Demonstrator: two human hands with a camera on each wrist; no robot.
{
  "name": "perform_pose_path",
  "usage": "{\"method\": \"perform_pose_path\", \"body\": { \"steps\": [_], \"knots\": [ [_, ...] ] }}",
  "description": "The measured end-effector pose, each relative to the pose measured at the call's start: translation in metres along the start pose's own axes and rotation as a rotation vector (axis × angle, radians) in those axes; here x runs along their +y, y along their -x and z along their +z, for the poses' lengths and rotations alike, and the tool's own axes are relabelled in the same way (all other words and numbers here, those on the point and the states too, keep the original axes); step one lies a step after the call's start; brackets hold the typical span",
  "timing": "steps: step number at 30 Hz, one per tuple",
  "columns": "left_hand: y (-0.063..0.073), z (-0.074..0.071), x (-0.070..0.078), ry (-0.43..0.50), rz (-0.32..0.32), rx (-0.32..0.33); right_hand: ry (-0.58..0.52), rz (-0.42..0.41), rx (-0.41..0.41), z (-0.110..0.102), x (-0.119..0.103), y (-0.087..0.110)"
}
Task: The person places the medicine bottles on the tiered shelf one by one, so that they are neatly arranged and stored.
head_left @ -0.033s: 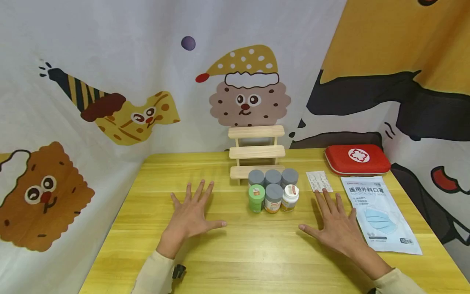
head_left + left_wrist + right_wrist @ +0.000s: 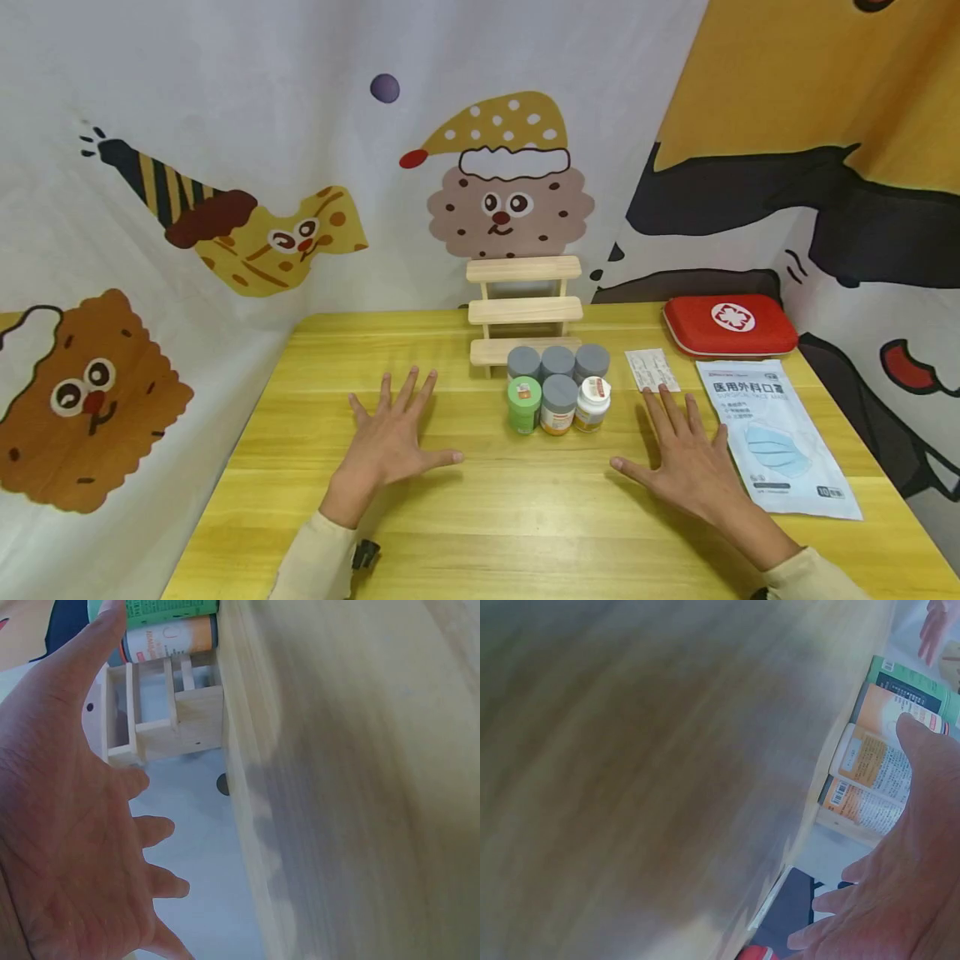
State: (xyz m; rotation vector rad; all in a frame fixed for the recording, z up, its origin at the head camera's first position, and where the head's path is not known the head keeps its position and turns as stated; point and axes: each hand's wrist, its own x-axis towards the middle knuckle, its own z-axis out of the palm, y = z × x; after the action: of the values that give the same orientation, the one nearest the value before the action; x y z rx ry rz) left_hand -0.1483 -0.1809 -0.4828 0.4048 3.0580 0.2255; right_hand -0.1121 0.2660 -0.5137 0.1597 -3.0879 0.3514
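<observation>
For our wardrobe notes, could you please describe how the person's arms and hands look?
The left hand and right hand are bare, with no gloves or rings visible. The left sleeve and right sleeve are plain pale beige, stopping short of the hands. A small black piece shows beside the left one, a dark edge beside the right.

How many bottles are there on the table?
6. Front row, left to right: green bottle, grey-lidded bottle, white-lidded bottle. Back row: left bottle, middle bottle, right bottle, partly hidden. Smaller ones might hide behind.
</observation>
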Motion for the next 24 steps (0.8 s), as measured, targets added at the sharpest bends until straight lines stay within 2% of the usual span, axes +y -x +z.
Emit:
{"method": "perform_pose_path", "body": {
  "steps": [12,16,19,22,24],
  "knots": [
    [-0.003,0.003,-0.002,0.007,0.019,0.002,-0.019,-0.011,0.024,-0.004,0.001,0.0],
    [-0.008,-0.001,-0.005,0.052,0.051,0.018,-0.05,-0.038,0.057,-0.007,0.002,-0.002],
    [-0.015,-0.005,-0.007,0.137,0.092,0.041,-0.101,-0.086,0.108,-0.01,0.003,-0.004],
    [-0.022,-0.01,-0.009,0.271,0.137,0.06,-0.184,-0.152,0.176,-0.013,0.005,-0.008],
    [-0.028,-0.013,-0.01,0.392,0.159,0.064,-0.254,-0.187,0.214,-0.015,0.005,-0.011]
  ]
}}
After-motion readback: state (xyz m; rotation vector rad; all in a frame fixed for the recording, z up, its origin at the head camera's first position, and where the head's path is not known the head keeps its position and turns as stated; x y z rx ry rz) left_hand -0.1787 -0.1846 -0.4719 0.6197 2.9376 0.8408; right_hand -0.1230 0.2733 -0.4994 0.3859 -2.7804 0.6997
